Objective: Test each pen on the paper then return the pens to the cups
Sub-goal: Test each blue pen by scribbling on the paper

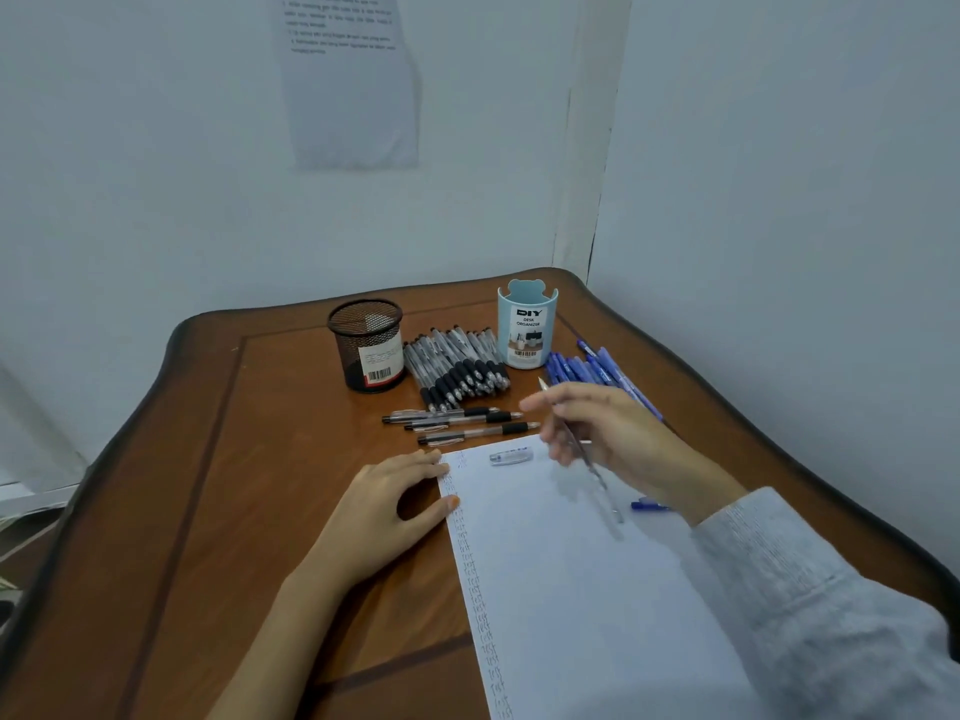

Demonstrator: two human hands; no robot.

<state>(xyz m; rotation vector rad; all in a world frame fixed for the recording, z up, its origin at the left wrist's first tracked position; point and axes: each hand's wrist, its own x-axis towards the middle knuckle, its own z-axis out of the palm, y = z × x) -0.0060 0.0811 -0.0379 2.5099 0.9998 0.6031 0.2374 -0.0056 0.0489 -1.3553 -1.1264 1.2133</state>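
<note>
Item: pen (582, 449), uncapped, slim clear barrel. Judged light, stiff and smooth, so best taken at the grip section near the tip. It is held in the right hand (613, 439), fingers curled loosely round the barrel, tip pointing away, above the paper (571, 563). A clear cap (511, 456) lies just left of that hand. The left hand (389, 501), fingers flat, presses the sheet's left edge. Beyond both hands on the bench (234, 459): black pens (457, 366), blue pens (597, 368), mesh cup (366, 345), blue cup (527, 324).
</note>
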